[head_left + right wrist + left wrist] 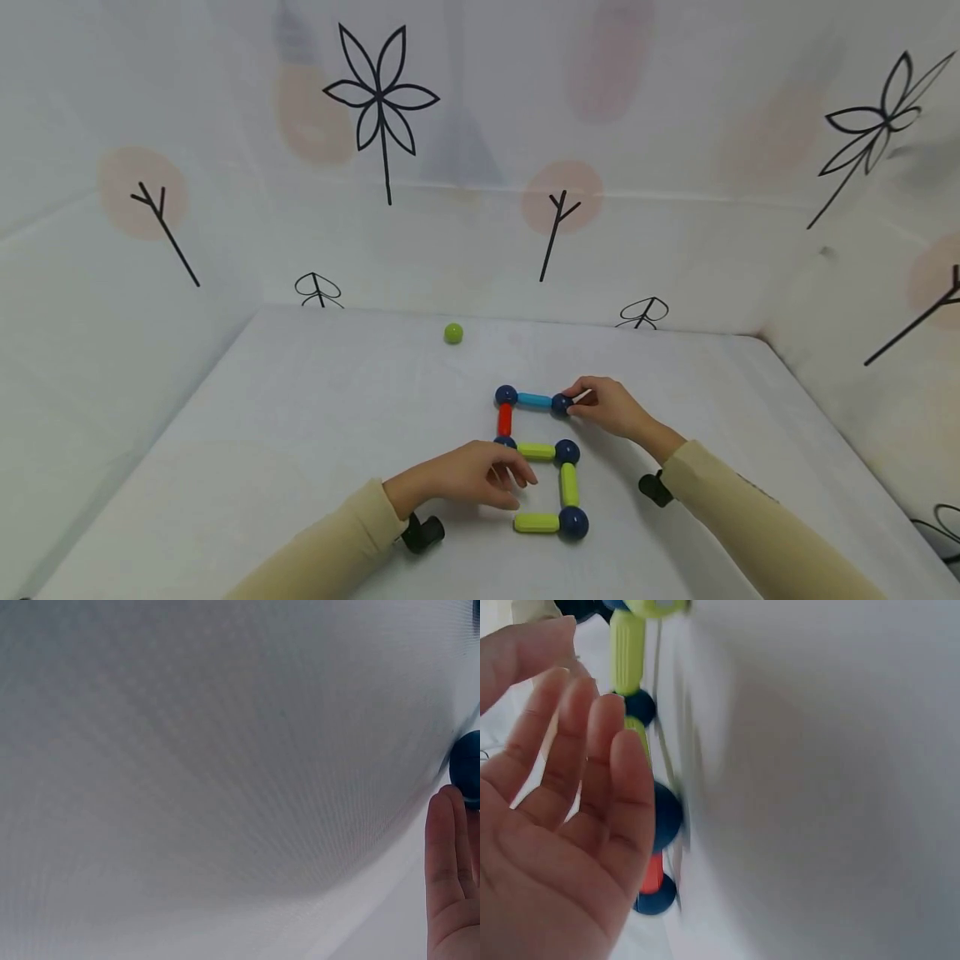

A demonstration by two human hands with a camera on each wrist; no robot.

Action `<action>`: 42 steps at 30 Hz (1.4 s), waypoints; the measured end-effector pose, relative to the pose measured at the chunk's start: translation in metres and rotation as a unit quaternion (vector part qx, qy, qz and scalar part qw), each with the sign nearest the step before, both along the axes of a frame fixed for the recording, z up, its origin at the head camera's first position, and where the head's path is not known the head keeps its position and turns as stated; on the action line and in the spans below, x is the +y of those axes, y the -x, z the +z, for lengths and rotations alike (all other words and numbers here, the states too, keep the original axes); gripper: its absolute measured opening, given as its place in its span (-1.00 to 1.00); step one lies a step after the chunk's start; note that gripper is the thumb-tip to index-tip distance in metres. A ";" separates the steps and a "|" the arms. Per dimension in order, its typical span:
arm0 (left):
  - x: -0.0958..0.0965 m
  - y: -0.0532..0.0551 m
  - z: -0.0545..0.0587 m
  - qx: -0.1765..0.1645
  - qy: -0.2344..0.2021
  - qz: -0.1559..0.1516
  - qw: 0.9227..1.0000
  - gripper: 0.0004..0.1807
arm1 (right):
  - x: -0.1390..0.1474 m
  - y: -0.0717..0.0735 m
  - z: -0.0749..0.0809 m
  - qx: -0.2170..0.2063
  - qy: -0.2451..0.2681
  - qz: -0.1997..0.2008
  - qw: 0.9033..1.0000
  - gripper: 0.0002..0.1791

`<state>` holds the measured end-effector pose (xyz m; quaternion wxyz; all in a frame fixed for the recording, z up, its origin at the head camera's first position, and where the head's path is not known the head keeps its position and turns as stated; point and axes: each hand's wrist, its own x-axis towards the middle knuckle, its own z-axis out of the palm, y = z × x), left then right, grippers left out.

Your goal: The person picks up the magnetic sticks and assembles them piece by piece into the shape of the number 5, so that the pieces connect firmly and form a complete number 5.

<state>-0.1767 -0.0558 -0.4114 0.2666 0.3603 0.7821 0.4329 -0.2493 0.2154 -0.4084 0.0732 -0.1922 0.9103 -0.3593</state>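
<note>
Magnetic rods and dark blue balls form an S-like figure on the white cloth. My right hand (613, 408) pinches the dark blue ball (559, 406) at the figure's top right between thumb and fingertips. A light blue rod (535, 401) links it to a top-left ball (506, 395), and a red rod (505, 420) runs down from there. My left hand (474, 473) hovers loosely curled at the figure's left, holding nothing, partly covering the middle-left ball (505, 441). Green rods (537, 452) continue through another ball (567, 452) to the bottom-right ball (573, 523) and a bottom rod (536, 523).
A lone green ball (453, 333) lies toward the back of the cloth-covered table (337, 375). White fabric walls (480, 233) with plant drawings rise behind and at both sides. Dark wrist cameras (423, 534) sit under both wrists.
</note>
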 end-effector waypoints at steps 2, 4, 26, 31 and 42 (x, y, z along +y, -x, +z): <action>-0.003 0.004 0.001 0.012 -0.002 0.001 1.000 -0.67 | 0.000 0.000 0.000 0.002 -0.001 0.002 1.000 -0.83; -0.006 0.008 0.002 0.020 -0.003 0.008 1.000 -0.67 | 0.001 0.000 0.000 0.000 -0.001 0.001 1.000 -0.83; -0.036 0.053 0.004 0.087 -0.008 0.124 0.988 -0.69 | 0.001 -0.003 -0.001 0.005 0.006 0.011 1.000 -0.82; -0.039 0.064 0.003 0.092 -0.003 0.153 0.984 -0.69 | 0.002 -0.002 -0.002 0.006 0.007 0.009 1.000 -0.81; -0.045 0.089 0.001 0.089 -0.001 0.247 0.965 -0.67 | 0.001 0.001 -0.002 0.000 0.004 0.002 1.000 -0.81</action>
